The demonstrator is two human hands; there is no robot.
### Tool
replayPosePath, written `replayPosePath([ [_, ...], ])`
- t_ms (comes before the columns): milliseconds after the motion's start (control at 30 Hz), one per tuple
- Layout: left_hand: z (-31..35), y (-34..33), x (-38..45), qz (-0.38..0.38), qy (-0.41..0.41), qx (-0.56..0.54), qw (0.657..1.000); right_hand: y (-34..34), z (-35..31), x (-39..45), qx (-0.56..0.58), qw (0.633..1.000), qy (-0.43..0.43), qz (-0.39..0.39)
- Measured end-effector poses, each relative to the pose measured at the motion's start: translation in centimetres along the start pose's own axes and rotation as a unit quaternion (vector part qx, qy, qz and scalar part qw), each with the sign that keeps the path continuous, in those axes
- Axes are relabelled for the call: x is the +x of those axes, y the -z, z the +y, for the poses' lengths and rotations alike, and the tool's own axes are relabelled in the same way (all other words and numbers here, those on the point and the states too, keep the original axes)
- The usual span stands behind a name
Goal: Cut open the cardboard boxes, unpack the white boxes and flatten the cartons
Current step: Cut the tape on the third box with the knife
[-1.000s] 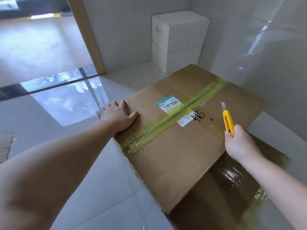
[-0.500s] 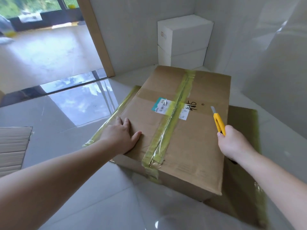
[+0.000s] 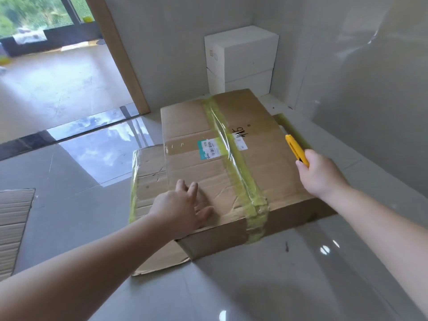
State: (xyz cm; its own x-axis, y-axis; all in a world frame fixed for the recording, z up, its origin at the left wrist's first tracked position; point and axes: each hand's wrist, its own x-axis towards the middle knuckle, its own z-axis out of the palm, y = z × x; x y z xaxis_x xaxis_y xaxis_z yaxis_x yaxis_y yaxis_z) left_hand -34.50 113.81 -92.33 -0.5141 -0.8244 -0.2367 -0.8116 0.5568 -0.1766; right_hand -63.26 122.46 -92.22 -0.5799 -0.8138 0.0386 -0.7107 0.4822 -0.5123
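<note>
The left hand (image 3: 179, 210) lies flat, fingers (image 3: 192, 189) straight and spread, on the near left top of the sealed brown cardboard box (image 3: 231, 181). The right hand (image 3: 320, 173) curls its fingers around a yellow utility knife (image 3: 296, 150), which points up and away just beyond the box's right edge. Between the two hands, a yellow-green tape strip (image 3: 234, 163) runs along the box top. Under the box lies flattened brown cardboard (image 3: 148, 179) on the glossy tile floor (image 3: 278, 286). Beyond the fingertips, two stacked white boxes (image 3: 240, 61) stand in the corner.

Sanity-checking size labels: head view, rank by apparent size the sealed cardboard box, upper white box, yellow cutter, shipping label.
1. sealed cardboard box
2. upper white box, though it sits farther from the camera
3. shipping label and yellow cutter: look alike, not ranked
</note>
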Motion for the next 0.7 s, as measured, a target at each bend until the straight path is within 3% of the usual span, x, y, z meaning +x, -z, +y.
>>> replayPosePath([
  [100,2.5,0.6,0.6,-0.016,-0.05,0.068,0.996,1.3,3.0,-2.3,0.016,0.999,-0.041,0.025],
  [133,3.2,0.8,0.9,-0.029,-0.059,0.082,0.994,1.7,3.9,-3.2,0.078,0.993,-0.078,0.029],
  [167,3.8,1.3,1.0,-0.039,-0.066,0.088,0.993,2.0,4.6,-4.2,0.177,0.976,-0.125,0.033],
  [233,4.7,2.0,0.9,-0.06,-0.089,0.098,0.989,1.8,5.4,-6.5,0.36,0.903,-0.229,0.047],
  [300,5.1,2.1,0.6,-0.074,-0.114,0.108,0.985,1.1,5.7,-8.9,0.442,0.841,-0.306,0.061],
  [367,5.1,1.8,0.5,-0.07,-0.124,0.115,0.983,0.4,5.3,-10.6,0.475,0.804,-0.353,0.059],
  [700,5.2,0.2,0.9,0.001,-0.12,0.088,0.989,-1.1,3.8,-11.1,0.522,0.769,-0.368,0.017],
])
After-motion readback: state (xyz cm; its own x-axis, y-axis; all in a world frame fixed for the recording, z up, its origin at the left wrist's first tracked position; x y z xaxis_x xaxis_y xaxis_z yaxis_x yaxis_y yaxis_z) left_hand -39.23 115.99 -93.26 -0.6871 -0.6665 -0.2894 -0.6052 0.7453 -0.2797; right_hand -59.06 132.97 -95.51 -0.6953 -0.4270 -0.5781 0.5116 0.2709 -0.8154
